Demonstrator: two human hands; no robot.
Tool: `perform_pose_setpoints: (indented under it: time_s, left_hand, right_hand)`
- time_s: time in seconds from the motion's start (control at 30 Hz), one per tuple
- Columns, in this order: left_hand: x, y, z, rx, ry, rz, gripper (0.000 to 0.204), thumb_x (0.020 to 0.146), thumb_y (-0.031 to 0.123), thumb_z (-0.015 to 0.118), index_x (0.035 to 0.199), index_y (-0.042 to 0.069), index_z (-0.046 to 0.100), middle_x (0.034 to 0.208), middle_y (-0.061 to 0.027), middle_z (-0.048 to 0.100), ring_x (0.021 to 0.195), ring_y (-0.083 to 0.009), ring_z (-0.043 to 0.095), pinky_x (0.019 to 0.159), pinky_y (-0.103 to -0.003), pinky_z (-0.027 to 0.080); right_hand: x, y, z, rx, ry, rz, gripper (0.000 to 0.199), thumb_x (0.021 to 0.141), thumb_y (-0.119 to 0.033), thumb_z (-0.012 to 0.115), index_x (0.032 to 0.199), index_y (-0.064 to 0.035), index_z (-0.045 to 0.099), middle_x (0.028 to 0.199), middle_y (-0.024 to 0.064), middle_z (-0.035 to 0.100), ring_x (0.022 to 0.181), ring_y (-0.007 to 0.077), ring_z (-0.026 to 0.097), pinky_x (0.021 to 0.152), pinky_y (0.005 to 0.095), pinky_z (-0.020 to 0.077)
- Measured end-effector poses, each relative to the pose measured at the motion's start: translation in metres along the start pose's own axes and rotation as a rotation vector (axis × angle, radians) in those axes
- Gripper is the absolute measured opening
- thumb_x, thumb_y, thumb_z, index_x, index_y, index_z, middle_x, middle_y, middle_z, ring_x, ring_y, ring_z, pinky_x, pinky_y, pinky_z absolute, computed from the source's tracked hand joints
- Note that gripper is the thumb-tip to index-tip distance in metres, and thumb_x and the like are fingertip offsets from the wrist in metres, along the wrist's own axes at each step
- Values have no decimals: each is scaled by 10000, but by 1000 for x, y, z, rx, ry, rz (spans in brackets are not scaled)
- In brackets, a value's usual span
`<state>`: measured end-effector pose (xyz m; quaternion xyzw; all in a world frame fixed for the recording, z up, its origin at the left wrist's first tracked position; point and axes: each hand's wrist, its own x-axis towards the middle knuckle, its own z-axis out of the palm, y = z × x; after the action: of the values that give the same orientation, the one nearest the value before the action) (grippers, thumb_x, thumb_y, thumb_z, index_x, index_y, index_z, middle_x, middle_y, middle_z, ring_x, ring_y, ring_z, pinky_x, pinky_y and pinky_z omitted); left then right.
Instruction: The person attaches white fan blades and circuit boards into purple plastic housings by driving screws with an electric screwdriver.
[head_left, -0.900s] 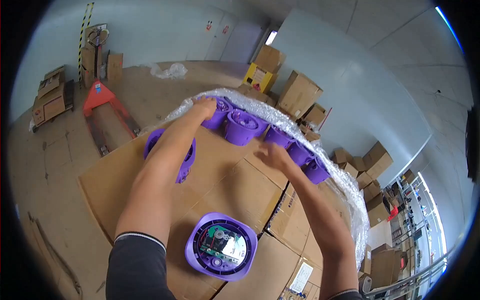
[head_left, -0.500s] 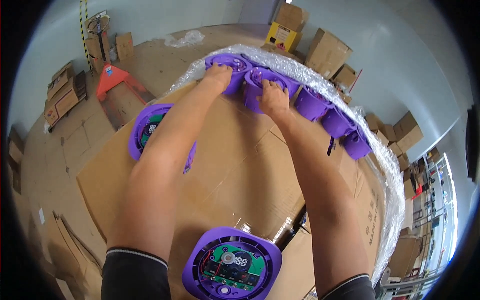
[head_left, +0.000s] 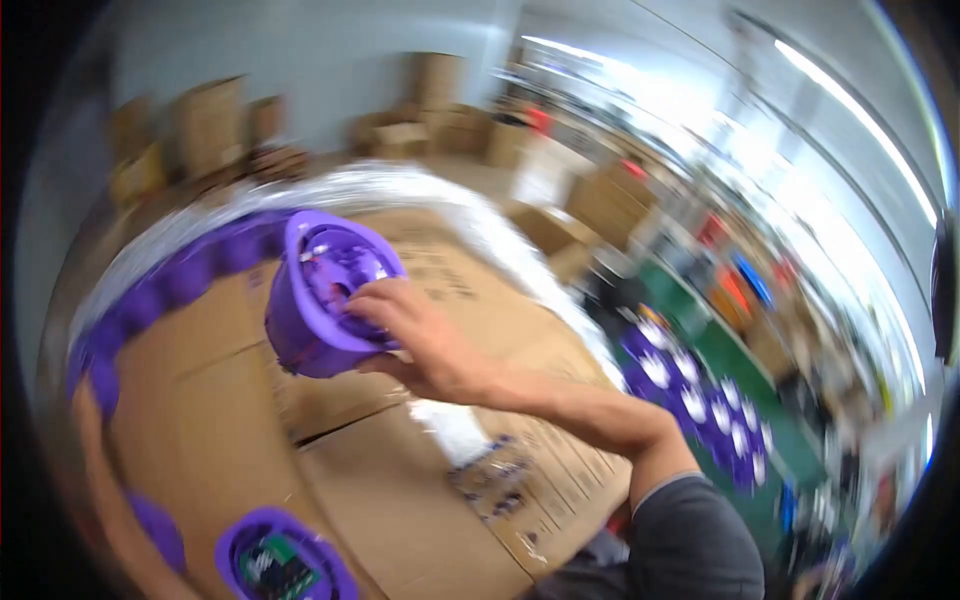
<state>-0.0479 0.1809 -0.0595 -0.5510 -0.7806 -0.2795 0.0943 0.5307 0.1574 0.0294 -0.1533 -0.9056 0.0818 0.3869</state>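
Brown cartons (head_left: 212, 125) near a pale wall (head_left: 335, 75)

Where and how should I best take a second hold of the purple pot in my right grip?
Likely by the outer wall of the purple pot, just below its wider rim, coming from the left. The pot is tilted, and the right grip covers part of its opening from the right, so the uncovered left wall looks freest.
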Motion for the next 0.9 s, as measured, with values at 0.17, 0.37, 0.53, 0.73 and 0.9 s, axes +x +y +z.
perform_pose_setpoints:
  time_s: [0.17,0.37,0.53,0.73,0.9]
  left_hand:
    - [100,234,106,-186,-182,411,281,914,201,411,1079,33,565,1010,-141,587,923,-252,557,784,-380,433]
    - [70,422,142,-349,-384,638,244,920,199,411,1032,31,548,966,-112,557,888,-220,528,763,-354,420]
    - [23,587,152,-444,-492,819,219,926,197,412,993,28,534,930,-87,532,859,-194,503,746,-331,410]
    - [-57,726,108,-461,-545,898,200,932,195,412,947,25,517,886,-58,503,824,-162,473,725,-305,398]
    - [-134,743,28,-397,-505,786,195,938,193,412,908,23,503,850,-33,478,795,-136,449,708,-283,388]
  right_hand:
    - [-263,16,-219,-124,725,743,498,711,-30,715,1154,-58,489,1008,57,586,893,181,584,741,275,489]
    - [-525,-134,-340,-111,1319,1038,447,863,-215,603,1211,6,433,1125,108,553,995,192,559,876,330,458]
    - [-710,-193,-273,453,1841,929,577,892,-382,500,1332,-51,328,1334,132,406,1211,295,417,998,501,347]
    - [-841,-204,-198,676,2284,935,620,861,-484,472,1351,-134,323,1371,103,373,1241,305,381,1008,503,339]
    - [-914,-156,-203,948,2156,1018,649,868,-484,461,1358,-94,293,1370,110,372,1250,301,369,1020,501,327]
